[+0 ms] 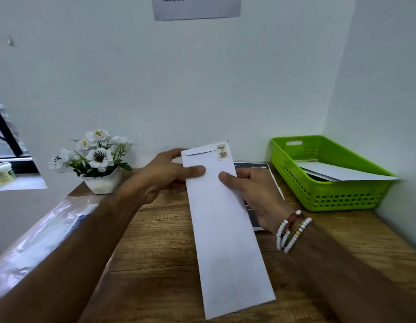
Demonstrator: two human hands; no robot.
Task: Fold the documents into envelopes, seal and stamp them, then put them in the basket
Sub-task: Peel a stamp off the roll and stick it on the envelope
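Observation:
A long white envelope [225, 229] is held lengthwise above the wooden table, its flap end pointing away from me. A small colourful stamp [223, 152] sits on its far right corner. My left hand [162, 176] grips the envelope's left edge near the flap, thumb on top. From the other side my right hand [251, 194] holds the right edge, thumb on the paper and fingers underneath. The green plastic basket [328, 197] stands at the right, with white envelopes [342, 173] lying inside it.
A dark printed document [256, 167] lies on the table under my right hand. A white pot of artificial flowers [97, 159] stands at the back left. A clear plastic packet of paper [39, 241] lies along the left edge. Walls close the back and right.

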